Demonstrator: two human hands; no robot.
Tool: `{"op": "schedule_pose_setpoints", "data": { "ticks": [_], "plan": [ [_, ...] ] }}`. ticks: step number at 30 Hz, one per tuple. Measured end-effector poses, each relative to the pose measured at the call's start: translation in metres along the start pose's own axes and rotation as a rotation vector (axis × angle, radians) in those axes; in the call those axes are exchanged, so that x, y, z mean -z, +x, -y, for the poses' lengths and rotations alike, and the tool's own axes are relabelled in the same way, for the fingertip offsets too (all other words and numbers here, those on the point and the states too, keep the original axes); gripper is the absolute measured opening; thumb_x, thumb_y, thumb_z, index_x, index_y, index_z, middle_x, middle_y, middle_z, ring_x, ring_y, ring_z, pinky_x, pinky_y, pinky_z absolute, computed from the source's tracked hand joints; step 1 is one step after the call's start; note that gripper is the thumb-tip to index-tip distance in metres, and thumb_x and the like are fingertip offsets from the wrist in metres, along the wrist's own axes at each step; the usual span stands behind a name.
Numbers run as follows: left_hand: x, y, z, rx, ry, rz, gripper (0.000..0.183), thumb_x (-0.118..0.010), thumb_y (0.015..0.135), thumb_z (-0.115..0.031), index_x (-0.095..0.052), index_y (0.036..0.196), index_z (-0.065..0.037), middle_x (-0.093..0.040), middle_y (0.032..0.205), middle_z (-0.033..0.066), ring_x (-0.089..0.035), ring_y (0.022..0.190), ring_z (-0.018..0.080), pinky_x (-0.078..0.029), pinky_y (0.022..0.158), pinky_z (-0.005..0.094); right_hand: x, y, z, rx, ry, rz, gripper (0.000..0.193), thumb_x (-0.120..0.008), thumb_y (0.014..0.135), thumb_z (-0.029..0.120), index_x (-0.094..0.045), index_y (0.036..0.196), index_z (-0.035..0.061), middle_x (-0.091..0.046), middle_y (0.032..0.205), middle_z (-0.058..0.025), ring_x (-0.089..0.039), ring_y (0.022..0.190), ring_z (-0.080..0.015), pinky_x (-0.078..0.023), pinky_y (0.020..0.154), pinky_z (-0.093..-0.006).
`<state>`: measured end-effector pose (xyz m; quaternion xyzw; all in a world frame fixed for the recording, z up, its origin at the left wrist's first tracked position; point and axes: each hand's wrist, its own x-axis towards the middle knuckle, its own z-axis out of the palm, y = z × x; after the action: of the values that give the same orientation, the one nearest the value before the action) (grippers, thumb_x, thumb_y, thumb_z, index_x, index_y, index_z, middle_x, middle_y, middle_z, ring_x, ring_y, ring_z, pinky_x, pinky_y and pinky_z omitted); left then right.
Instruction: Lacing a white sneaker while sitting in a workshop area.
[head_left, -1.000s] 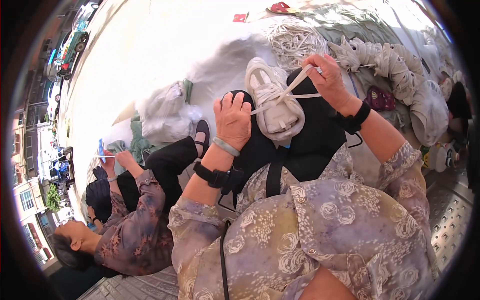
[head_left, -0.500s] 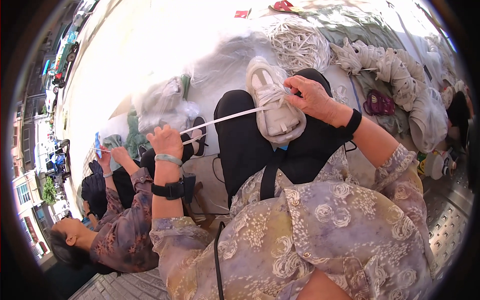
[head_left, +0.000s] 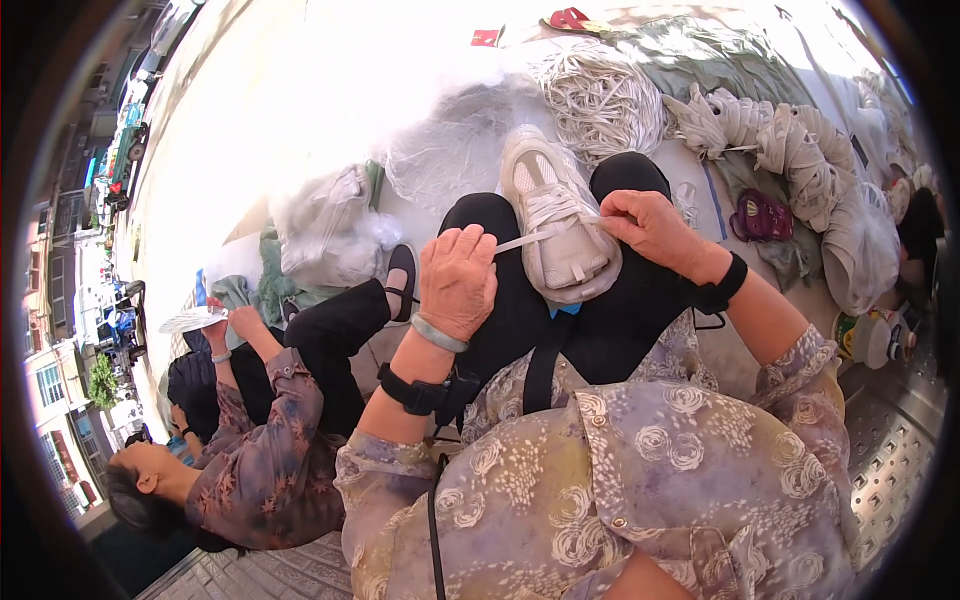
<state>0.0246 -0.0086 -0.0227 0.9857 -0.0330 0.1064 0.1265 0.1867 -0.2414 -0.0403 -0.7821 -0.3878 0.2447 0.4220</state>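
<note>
A pale beige sneaker [head_left: 575,262] rests between my knees, its toe pointing away from me. White lace crosses over its tongue through the eyelets. My left hand [head_left: 458,280] is closed on a flat white shoelace [head_left: 520,241], which stretches from the shoe's left side to my fingers. At the shoe's right edge, my right hand [head_left: 652,228] pinches a short stretch of lace between thumb and fingers. The far end of the left lace is hidden by my left hand.
A heap of white laces [head_left: 600,95] lies beyond the shoe. Several beige shoes [head_left: 800,150] form a row at the right, near a dark red pouch [head_left: 762,214]. Clear plastic bags [head_left: 330,225] lie at the left. A co-worker [head_left: 262,450] sits there, holding something white.
My left hand has moved right and nearer the shoe, so the lace span is much shorter. My right hand has shifted slightly right and down. The co-worker's hands now hold a pale flat piece.
</note>
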Motion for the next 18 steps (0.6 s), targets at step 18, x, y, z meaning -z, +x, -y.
{"op": "schedule_pose_setpoints", "data": {
  "ticks": [18],
  "plan": [
    [-0.008,-0.009,0.001,0.013,0.184,-0.025,0.003,-0.060,0.068,-0.010,-0.056,0.069,-0.012,-0.048,0.069,0.0024,-0.049,0.070,0.0218,-0.034,0.068,0.0358,0.016,-0.004,0.001,-0.207,0.221,0.131,0.011,-0.060,0.080,0.012,-0.054,0.080,0.0026,-0.046,0.059,0.0004,-0.042,0.056,-0.0085,-0.036,0.051,-0.0262]
  ]
}}
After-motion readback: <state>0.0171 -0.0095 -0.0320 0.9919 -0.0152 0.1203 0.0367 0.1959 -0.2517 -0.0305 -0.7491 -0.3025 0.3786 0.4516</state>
